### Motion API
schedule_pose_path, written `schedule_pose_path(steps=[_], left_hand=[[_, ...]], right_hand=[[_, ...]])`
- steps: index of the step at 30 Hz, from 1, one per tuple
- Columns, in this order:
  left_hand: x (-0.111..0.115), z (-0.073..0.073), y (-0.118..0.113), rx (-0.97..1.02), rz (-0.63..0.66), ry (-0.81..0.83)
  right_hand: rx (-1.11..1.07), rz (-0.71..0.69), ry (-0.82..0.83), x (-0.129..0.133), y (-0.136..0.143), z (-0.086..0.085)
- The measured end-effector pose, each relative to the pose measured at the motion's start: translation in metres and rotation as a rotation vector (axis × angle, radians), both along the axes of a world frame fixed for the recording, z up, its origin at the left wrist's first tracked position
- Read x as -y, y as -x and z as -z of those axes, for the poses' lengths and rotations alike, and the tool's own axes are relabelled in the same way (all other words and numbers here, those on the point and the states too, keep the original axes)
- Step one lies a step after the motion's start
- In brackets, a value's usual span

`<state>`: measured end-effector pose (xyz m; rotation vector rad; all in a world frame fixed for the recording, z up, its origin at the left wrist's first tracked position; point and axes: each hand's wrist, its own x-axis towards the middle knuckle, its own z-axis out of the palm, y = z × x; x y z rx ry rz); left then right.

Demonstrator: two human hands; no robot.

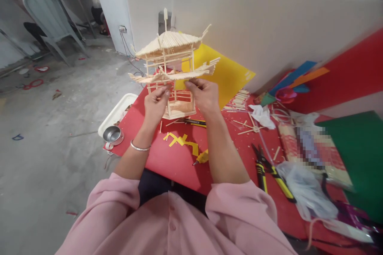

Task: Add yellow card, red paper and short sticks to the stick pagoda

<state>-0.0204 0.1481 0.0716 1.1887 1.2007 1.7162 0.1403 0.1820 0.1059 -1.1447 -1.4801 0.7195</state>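
Note:
A two-tiered model pagoda (179, 42) made of thin pale wooden sticks is upright in front of me over the red tabletop (170, 169). My left hand (156, 104) pinches it just under the lower roof, on the left side. On the right side, my right hand (206, 95) grips it under the same roof with fingers closed. Whether its base touches the table I cannot tell. Below it lie a utility knife (196, 122), a cut strip of yellow paper (181, 140) and a yellow tool with a pointed tip (202, 157).
Yellow-handled cutters (273, 171), a plastic bag (305, 189) and loose sticks (237, 99) lie to the right. A metal cup (113, 135) stands at the left table corner beside a white tray (118, 115). A yellow sheet (221, 73) leans against the wall.

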Motion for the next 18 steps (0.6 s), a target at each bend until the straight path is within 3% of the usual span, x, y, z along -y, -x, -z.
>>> schedule_pose_path(steps=[9,18], left_hand=[[0.003,0.005,-0.005,-0.106,-0.077,0.006],[0.007,0.006,-0.014,-0.077,-0.098,-0.008]], right_hand=[[0.037,0.074,-0.122,-0.005,0.004,0.012],[0.072,0.140,-0.191,-0.006,0.001,0.015]])
